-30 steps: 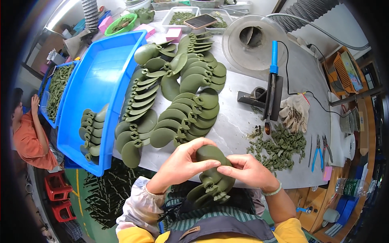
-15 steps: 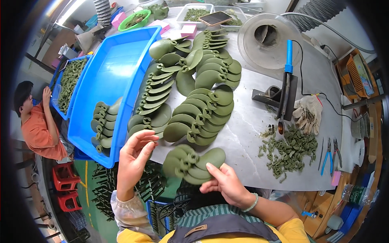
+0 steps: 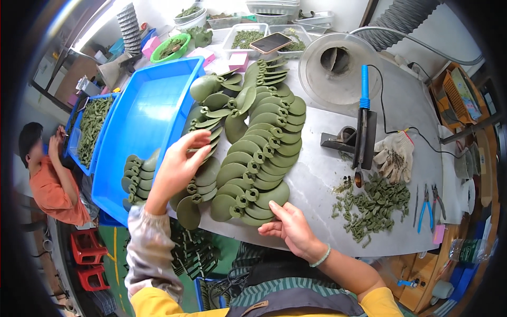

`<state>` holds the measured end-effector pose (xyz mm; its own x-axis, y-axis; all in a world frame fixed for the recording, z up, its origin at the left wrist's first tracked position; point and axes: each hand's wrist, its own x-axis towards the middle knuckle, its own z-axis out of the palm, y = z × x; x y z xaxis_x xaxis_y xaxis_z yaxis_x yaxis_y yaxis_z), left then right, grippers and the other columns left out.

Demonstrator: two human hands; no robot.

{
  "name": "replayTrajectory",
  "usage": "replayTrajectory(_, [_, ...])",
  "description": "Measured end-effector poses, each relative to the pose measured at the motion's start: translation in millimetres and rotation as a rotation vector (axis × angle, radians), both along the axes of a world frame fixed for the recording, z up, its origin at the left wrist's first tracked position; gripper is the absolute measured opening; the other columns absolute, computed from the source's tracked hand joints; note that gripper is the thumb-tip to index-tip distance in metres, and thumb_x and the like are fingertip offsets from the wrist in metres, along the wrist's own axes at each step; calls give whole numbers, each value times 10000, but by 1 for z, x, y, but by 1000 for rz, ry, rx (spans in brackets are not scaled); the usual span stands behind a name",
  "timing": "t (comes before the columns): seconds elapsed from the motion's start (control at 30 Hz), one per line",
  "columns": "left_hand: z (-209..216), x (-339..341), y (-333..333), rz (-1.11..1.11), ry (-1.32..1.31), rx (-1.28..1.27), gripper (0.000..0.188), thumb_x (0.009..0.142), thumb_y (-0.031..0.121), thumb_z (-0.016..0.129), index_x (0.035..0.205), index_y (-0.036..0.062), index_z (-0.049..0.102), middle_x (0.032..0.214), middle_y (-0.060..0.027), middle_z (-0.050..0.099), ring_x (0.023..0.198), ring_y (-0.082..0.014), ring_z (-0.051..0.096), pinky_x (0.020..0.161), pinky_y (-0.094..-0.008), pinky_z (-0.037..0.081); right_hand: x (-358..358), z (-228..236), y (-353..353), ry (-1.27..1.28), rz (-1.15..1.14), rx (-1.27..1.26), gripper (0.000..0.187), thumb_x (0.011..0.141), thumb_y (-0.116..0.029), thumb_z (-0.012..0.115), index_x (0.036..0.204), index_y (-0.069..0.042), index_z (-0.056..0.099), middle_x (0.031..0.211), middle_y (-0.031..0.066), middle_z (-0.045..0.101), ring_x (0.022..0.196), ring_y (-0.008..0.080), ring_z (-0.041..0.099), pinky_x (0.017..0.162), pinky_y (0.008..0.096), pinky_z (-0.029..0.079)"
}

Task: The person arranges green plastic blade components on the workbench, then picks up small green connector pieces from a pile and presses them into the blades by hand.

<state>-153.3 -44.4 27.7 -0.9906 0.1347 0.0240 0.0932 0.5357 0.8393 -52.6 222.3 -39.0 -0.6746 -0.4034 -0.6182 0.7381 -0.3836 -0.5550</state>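
Left hand (image 3: 178, 165) empty, fingers parted, near blue rectangular plastic tray (image 3: 138, 108). Right hand (image 3: 294, 230) nearer: thumb on smooth olive-green two-bladed overlapping pieces (image 3: 272, 195), near end of row; pinching or merely touching, cannot tell. They lie forward-left; row axis runs away, rightward.

A yellow line (image 3: 115, 242) marks the green floor (image 3: 224, 245); red stools (image 3: 84, 257) stand left; a bright light (image 3: 100, 25) glares above.
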Motion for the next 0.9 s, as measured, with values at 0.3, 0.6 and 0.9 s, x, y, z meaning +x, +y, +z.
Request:
replayTrajectory(0.3, [-19,-88,70,-222,301,-375,313,888,89,668,1184,14,602,1095,-154,652,980,-292,651,816,-363,540,3,-1,10,-29,55,-152,406,1052,-298,487,1304,20,482,1224,133,609,1049,230,668,900,320,555])
replayTrajectory(0.6, [-20,-126,109,-151,196,-977,457,747,359,804,1028,27,664,1091,-150,598,1062,-329,568,883,-443,470,8,1,13,-47,85,-190,460,1040,-338,514,1291,39,441,1230,128,551,1134,226,640,946,303,531])
replayTrajectory(0.9, [-32,-135,90,-306,-57,-367,324,817,130,759,1058,-27,610,850,-85,674,801,-149,623,742,-318,490,2,2,7,-117,36,-234,430,1029,-346,537,1223,29,457,1165,139,597,1068,243,670,916,323,554])
